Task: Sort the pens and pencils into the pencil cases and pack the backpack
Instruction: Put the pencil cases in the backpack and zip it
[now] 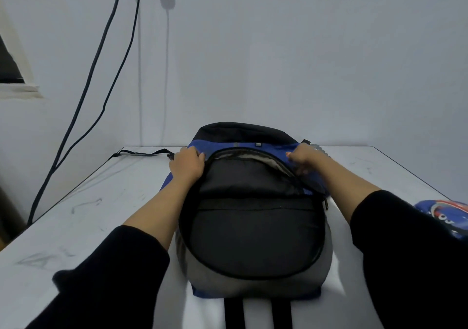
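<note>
Gripping the backpack [253, 240] rim, left hand [187, 165] and right hand [302, 157] spread it open; a pencil case [445, 214] at the frame's right edge lies unpacked on the tabletop [101, 202].

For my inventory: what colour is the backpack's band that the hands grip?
Blue band on the backpack, shown best in the head view.

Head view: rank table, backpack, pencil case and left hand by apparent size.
1. table
2. backpack
3. left hand and pencil case: these look alike, and the case is partly out of view, so I leave them unranked.
</note>
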